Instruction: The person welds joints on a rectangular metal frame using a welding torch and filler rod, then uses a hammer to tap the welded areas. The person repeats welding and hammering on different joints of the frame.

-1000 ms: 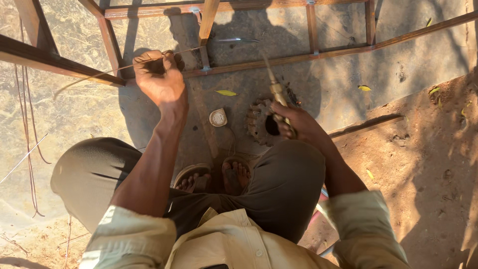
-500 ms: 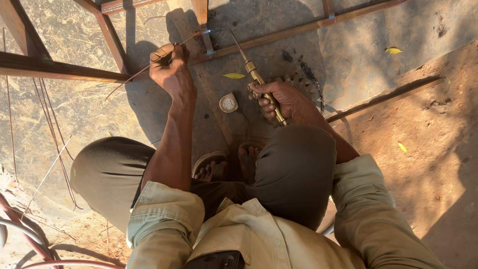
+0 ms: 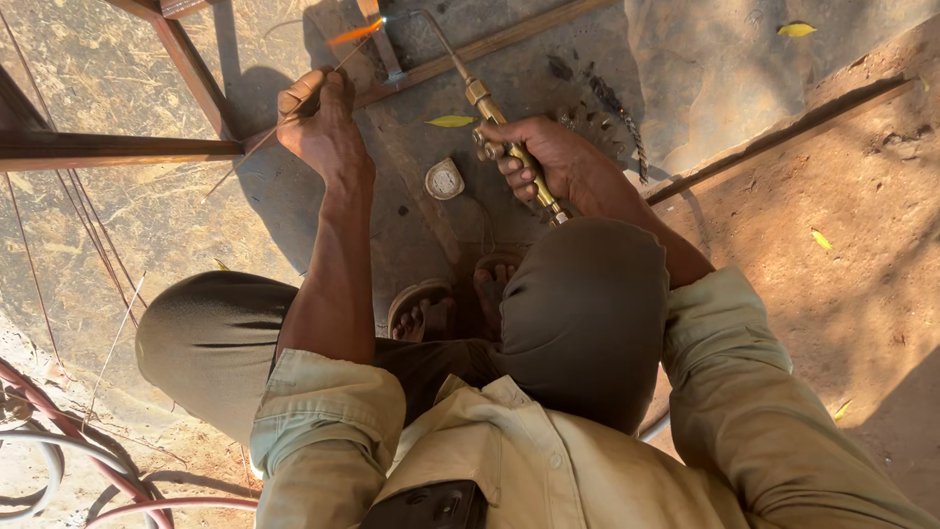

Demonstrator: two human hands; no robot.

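R hand [image 3: 548, 162] closed around brass torch [image 3: 490, 108] handle, mid-frame; torch neck runs up-left to tip at far edge, orange flame [image 3: 354, 32] at tip. L hand [image 3: 318, 122] pinched shut on thin filler rod [image 3: 284, 127], rod's far end at flame, its other end trailing near-left. Flame sits on joint of rusty metal frame [image 3: 127, 149], frame bars crossing far left and far centre. Small round tin [image 3: 445, 179] on concrete floor [image 3: 685, 69] btwn hands, just near them. Yellow leaf [image 3: 450, 121] beside torch. Sandalled feet [image 3: 431, 313] near tin. Hoses [image 3: 59, 451] at near-left corner. Red dirt [image 3: 862, 245] at right.
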